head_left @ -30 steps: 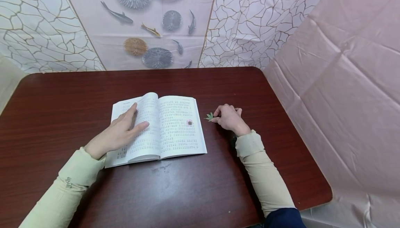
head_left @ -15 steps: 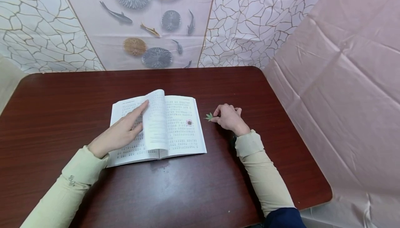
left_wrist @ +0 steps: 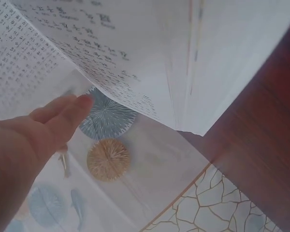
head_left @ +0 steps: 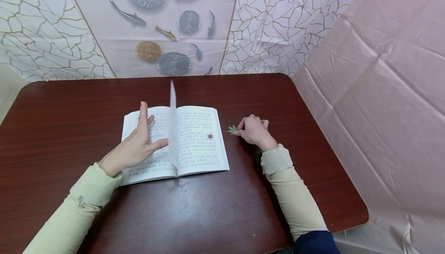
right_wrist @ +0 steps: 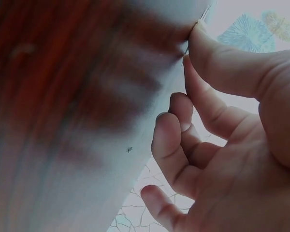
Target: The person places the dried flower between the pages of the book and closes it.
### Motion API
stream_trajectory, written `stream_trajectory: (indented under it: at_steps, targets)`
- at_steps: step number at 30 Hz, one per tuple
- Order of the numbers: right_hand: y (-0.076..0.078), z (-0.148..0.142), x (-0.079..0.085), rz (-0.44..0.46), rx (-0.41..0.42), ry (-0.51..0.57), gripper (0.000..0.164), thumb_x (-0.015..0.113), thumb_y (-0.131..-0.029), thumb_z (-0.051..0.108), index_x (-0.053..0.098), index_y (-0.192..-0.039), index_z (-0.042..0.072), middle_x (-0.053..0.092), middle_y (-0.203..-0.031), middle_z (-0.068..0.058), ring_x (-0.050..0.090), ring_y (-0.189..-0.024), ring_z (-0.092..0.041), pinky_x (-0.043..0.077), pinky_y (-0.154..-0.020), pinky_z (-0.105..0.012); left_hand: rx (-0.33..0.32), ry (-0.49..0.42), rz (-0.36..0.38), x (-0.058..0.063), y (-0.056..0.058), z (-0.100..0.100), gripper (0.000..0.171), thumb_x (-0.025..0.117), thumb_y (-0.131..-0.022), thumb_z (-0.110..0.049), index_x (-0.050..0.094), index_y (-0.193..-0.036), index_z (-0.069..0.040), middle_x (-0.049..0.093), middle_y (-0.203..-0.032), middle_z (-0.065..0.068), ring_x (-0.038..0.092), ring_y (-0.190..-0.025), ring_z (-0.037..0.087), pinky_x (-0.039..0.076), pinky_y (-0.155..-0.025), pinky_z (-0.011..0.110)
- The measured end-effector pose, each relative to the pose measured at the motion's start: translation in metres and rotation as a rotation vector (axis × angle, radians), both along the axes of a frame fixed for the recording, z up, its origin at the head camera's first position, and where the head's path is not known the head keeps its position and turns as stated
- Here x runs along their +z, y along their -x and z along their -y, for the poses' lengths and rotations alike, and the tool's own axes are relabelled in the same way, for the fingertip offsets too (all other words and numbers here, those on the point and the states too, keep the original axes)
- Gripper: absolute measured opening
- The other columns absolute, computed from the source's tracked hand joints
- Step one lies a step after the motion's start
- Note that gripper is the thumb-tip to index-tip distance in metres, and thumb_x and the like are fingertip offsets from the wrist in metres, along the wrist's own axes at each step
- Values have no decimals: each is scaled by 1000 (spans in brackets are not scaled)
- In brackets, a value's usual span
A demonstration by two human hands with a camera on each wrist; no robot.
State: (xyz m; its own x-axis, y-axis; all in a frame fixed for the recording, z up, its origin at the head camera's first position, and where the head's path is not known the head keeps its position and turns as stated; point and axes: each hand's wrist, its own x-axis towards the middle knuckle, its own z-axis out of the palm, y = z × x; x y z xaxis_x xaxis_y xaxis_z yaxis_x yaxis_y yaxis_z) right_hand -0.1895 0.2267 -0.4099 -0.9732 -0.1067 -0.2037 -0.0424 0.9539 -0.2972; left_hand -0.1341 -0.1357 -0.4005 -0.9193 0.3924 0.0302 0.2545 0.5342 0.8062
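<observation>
An open book (head_left: pixel 199 159) with printed pages lies on the brown table. One page (head_left: pixel 173 130) stands upright from its spine, seen nearly edge-on from the head. Over the left-hand pages my left hand (head_left: pixel 132 147) has its fingers spread and straight, the thumb tip right at that page. The left wrist view shows the raised page (left_wrist: pixel 135 53) close beyond the fingers. A small pink flower with a dark centre (head_left: pixel 210 136) rests on the right page. Right of the book, my right hand (head_left: pixel 255 131) pinches a green lobed leaf (head_left: pixel 231 129) between thumb and index finger.
The dark red-brown table (head_left: pixel 180 215) extends around the book on all sides. Behind it hangs a patterned cloth (head_left: pixel 194 62), and a plain pinkish cloth (head_left: pixel 375 103) hangs along the right side.
Turned pages have fallen to the left, and a single page now stands upright at the spine. My left hand has shifted and spread its fingers. The right hand and leaf have stayed put.
</observation>
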Motion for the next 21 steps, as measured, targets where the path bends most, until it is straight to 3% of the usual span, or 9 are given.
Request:
stream_trajectory:
  at_steps: [9,14,21]
  targets:
    - [0,-1,-1,-6,-2,30,19,73,-88,30,65,-93,14,53,-98,-6,50,-96,-29,24,-93,-52,-42,79,-3,0,-1,1,111,62,-92,-49,-27,-150,-18,-12,-161,10,11,-146,36,18,-114,53]
    - [0,-2,-1,-16,11,27,17,74,-88,30,67,-91,14,55,-98,-6,51,-96,-29,26,-93,-52,-19,154,-2,1,0,5,109,59,-91,-56,-23,-151,-14,-8,-161,14,7,-147,31,16,-115,51]
    - [0,-1,0,-19,19,27,15,74,-88,29,68,-87,15,55,-95,-5,52,-95,-29,26,-91,-52,27,218,44,-1,-1,11,108,55,-90,-62,-22,-152,-17,-4,-161,14,8,-147,29,17,-115,51]
